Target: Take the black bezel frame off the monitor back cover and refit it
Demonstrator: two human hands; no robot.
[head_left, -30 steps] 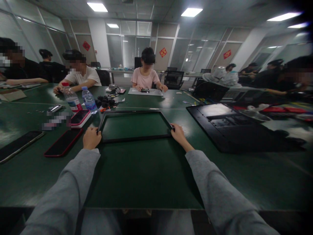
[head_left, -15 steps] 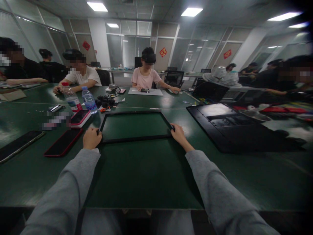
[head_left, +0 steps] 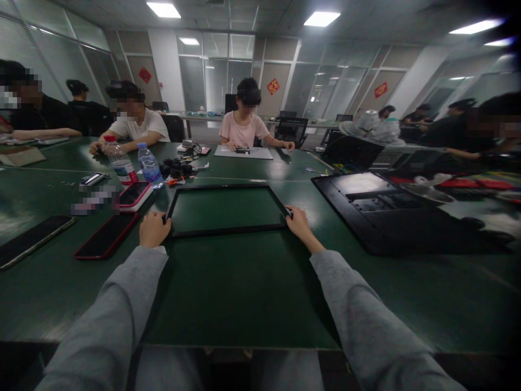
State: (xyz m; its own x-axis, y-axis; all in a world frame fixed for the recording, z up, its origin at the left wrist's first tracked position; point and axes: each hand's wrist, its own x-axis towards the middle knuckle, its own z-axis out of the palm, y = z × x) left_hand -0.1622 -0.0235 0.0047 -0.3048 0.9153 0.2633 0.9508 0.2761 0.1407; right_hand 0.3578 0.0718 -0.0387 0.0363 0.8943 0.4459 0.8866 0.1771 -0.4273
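A thin black rectangular frame (head_left: 228,232) lies over the green table (head_left: 244,293), whose surface shows through its opening. My left hand (head_left: 154,229) is closed on the frame's left side, near the front corner. On the opposite side my right hand (head_left: 298,221) grips the frame near its front right corner. Right of my right hand lies a large dark panel (head_left: 366,212) with cut-outs. The phone in a red case (head_left: 106,236) is the nearest thing left of my left hand.
Two bottles (head_left: 120,163) (head_left: 150,167), a pink-edged phone (head_left: 135,194), another dark phone (head_left: 35,239) and a cluster of black cables (head_left: 177,168) are at the left. Across the table a person in pink (head_left: 244,127) sits at a grey mat (head_left: 243,152). Other people sit on both sides.
The person across the table has lifted a hand off the table at the right. My hands and the frame hold nearly the same place; the whole view has shifted slightly.
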